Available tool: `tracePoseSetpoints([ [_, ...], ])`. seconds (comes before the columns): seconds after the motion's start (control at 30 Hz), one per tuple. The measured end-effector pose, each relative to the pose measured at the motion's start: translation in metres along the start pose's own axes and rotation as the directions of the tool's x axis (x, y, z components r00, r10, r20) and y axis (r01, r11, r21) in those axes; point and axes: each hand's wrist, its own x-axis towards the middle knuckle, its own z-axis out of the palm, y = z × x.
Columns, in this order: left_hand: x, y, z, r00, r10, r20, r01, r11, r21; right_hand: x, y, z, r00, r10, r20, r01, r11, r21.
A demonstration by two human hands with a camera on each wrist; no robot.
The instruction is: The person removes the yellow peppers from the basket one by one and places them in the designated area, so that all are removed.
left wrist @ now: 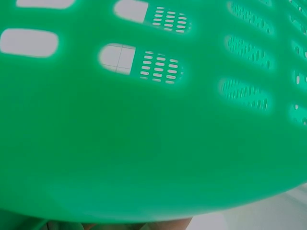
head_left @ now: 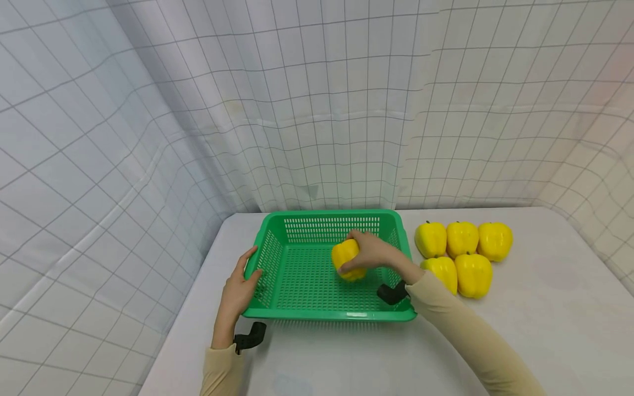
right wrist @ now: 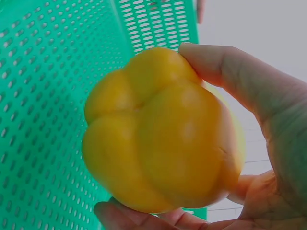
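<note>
A yellow bell pepper [head_left: 345, 254] is in the grip of my right hand [head_left: 369, 250], over the right half of a green plastic basket [head_left: 329, 314]. In the right wrist view, thumb and fingers curl round opposite sides of the bell pepper [right wrist: 163, 129], and its lobed end faces the camera. My left hand [head_left: 239, 291] holds the basket's left rim, with the thumb reaching over it. Green basket wall [left wrist: 120, 143] fills most of the left wrist view; only a sliver of the fingers shows at its bottom edge.
Several more yellow bell peppers [head_left: 474, 275] stand grouped on the white table [head_left: 550, 308], right of the basket. A white grid-patterned curtain [head_left: 322, 110] hangs behind and along the sides. Each wrist wears a black camera mount [head_left: 250, 336].
</note>
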Motion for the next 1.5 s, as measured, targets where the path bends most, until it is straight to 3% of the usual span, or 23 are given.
tracePoseSetpoints([
  [0.37, -0.001, 0.000, -0.001, 1.000, -0.001, 0.004, 0.001, 1.000, -0.005, -0.020, 0.000, -0.007, 0.984, -0.038, -0.174, 0.058, 0.992, 0.112],
  [0.8, -0.001, 0.000, 0.000, 1.000, -0.017, -0.006, 0.017, 1.000, -0.010, -0.047, 0.011, -0.018, 0.950, 0.041, -0.309, 0.069, 0.939, 0.336],
  [1.1, -0.001, -0.001, 0.000, 1.000, -0.013, -0.010, 0.013, 1.000, -0.001, -0.072, 0.025, -0.030, 0.920, 0.118, -0.374, 0.013, 0.944, 0.329],
  [1.23, 0.000, -0.001, 0.001, 1.000, -0.017, -0.011, 0.017, 1.000, -0.007, -0.086, 0.031, -0.035, 0.910, 0.160, -0.383, -0.009, 0.930, 0.368],
  [1.5, 0.001, -0.002, 0.001, 1.000, -0.019, -0.003, 0.019, 1.000, -0.009, -0.117, 0.051, -0.039, 0.852, 0.240, -0.465, -0.029, 0.909, 0.417],
])
